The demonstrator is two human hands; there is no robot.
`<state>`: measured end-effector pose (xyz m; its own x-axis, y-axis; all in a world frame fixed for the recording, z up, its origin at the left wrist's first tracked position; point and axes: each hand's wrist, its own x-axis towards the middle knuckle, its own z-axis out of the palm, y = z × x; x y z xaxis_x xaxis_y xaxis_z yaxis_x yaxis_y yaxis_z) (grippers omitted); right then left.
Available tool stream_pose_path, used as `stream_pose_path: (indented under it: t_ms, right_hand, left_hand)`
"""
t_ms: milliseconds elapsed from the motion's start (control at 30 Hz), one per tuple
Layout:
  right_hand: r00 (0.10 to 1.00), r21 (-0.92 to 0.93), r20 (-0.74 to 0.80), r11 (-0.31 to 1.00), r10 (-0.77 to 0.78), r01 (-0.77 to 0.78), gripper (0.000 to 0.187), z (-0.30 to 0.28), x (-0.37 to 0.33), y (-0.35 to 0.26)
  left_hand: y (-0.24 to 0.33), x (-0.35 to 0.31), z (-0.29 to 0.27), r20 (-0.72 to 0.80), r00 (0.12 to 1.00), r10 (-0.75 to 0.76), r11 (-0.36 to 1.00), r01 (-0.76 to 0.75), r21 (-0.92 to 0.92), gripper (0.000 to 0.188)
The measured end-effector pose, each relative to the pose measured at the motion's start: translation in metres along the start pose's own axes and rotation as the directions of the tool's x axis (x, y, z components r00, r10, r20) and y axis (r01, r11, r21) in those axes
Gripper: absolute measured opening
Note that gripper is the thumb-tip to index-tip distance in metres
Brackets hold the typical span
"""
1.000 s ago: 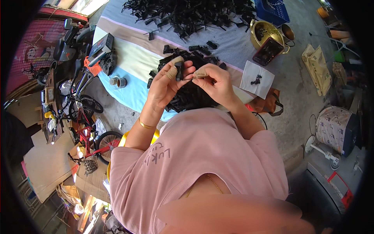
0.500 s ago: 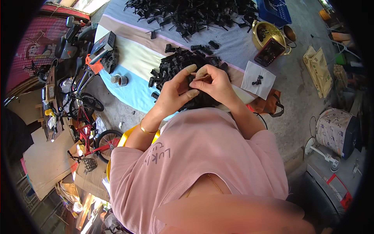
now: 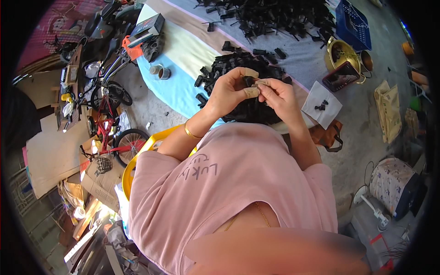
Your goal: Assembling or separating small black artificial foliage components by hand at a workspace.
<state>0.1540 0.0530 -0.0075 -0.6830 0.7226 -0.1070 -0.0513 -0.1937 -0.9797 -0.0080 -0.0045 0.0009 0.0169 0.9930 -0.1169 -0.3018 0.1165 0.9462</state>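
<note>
My left hand point(image 3: 228, 94) is closed in a pinch, its thumb and forefinger wrapped in tan covers. Between those fingers shows a small black plastic part point(image 3: 249, 81), mostly hidden. My right hand point(image 3: 280, 97) is pinched too, with tan covers on its fingertips; these meet the left fingertips, and what they hold is too small to make out. Just beneath both hands lies a heap of black plastic parts point(image 3: 236, 59) on the striped cloth point(image 3: 189, 42). On a white paper point(image 3: 332, 114) to the right rest a few small black pieces point(image 3: 321, 105).
A larger black pile point(image 3: 275, 18) covers the far side. At right stand a gold pot point(image 3: 337, 48), a phone point(image 3: 341, 76) leaning by it, and a blue basket point(image 3: 353, 25). Left are a metal cup point(image 3: 164, 73), a box point(image 3: 146, 30) and a red bicycle point(image 3: 107, 123).
The whole view has shifted, so the table sits further right and higher. My right fingertips have come against the left ones, and a black part now shows between the left fingers.
</note>
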Motion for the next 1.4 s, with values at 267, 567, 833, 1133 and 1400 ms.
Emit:
stream_pose_path:
  t_ms: [267, 567, 833, 1133, 1400]
  right_hand:
    - [0.998, -0.025, -0.011, 0.998, 0.057, -0.057, 0.017, 0.007, -0.001, -0.001]
    - [0.997, -0.153, -0.033, 0.986, 0.065, -0.07, 0.018, -0.005, 0.011, 0.021]
    - [0.913, -0.711, -0.317, 0.701, -0.256, -0.05, 0.022, -0.058, 0.056, 0.044]
    - [0.965, -0.947, -0.253, 0.222, -0.066, -0.233, 0.028, -0.05, 0.131, 0.082]
    - [0.944, -0.799, -0.263, 0.594, -0.201, -0.096, 0.031, -0.047, 0.113, 0.065]
  left_hand:
    - [0.004, -0.007, 0.005, -0.013, 0.998, 0.057, 0.97, -0.052, 0.236, 0.025]
    - [-0.002, -0.002, 0.004, -0.042, 0.949, 0.313, 0.69, -0.196, 0.697, 0.026]
    - [-0.026, -0.003, -0.026, -0.13, 0.957, 0.258, 0.504, -0.018, 0.864, 0.047]
    - [-0.021, 0.0, -0.024, -0.042, 0.957, 0.288, 0.521, -0.12, 0.845, 0.046]
    - [-0.032, 0.009, -0.045, -0.168, 0.971, 0.171, 0.855, -0.061, 0.515, 0.043]
